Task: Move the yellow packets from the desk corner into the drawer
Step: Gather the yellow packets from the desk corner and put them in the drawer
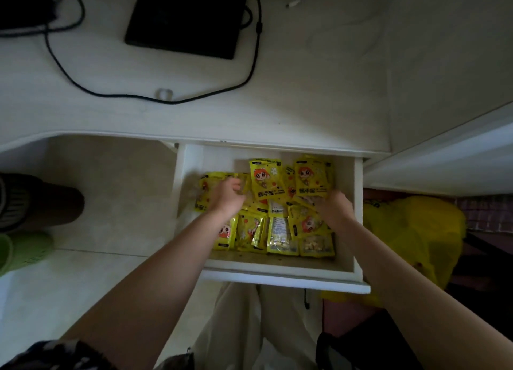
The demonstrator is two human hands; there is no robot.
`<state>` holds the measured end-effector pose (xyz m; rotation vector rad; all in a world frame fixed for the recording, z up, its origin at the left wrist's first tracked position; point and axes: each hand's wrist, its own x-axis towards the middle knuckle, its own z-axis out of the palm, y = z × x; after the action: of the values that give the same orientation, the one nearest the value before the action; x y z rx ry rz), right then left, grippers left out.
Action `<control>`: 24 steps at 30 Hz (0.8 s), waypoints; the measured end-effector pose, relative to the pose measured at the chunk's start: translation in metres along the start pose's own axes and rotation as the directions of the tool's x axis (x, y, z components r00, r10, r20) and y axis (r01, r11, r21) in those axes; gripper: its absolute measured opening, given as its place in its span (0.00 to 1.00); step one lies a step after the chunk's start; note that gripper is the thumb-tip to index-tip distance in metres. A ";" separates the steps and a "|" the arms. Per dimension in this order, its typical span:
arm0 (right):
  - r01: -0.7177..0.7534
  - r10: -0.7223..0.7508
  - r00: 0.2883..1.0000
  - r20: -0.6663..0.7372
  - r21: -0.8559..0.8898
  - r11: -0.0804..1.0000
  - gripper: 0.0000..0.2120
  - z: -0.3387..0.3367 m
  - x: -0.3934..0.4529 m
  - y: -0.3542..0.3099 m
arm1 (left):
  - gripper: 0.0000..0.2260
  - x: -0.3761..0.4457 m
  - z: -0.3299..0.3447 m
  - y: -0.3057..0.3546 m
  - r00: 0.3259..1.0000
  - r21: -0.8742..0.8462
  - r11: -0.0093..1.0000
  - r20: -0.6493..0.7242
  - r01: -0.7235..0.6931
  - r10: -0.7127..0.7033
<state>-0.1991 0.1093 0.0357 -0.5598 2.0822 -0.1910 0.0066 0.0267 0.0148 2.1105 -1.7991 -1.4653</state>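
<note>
You see the packets lying in the open drawer below the desk, your hands upon them.

I see the yellow packets as glossy plastic film that catches the light, some with clear windows. The drawer looks like white painted wood, smooth and matt, and its bare bottom board looks duller and speckled. The surface above shows a pale, faint wood-grain laminate. The black pad looks matt. The cable looks like rubbery plastic. The floor looks like smooth tile.
</note>
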 end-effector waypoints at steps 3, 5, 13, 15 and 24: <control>0.117 -0.117 0.993 0.007 -0.106 0.987 0.21 0.005 -0.028 -0.010 | 0.17 -0.025 -0.022 -0.012 0.999 0.000 1.000 -0.035 -0.029 0.029; 0.209 -0.207 0.978 0.029 -0.151 0.966 0.24 0.013 -0.047 -0.019 | 0.14 -0.042 -0.036 -0.022 0.997 0.026 0.998 -0.058 -0.058 0.060; 0.526 -0.498 0.847 0.188 -0.443 0.726 0.21 0.079 -0.121 -0.068 | 0.13 -0.104 -0.093 -0.081 0.966 0.017 0.991 -0.220 -0.134 0.135; 0.589 -0.542 0.800 0.257 -0.505 0.631 0.22 0.104 -0.142 -0.084 | 0.11 -0.119 -0.110 -0.103 0.959 0.040 0.992 -0.254 -0.120 0.126; 0.753 -0.636 0.644 0.425 -0.500 0.428 0.18 0.237 -0.230 -0.157 | 0.11 -0.173 -0.201 -0.226 0.885 0.035 0.999 -0.466 0.017 0.001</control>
<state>0.1528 0.0960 0.1359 -1.8298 1.5630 0.1258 0.3240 0.1310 0.1146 2.2365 -1.6372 -0.8192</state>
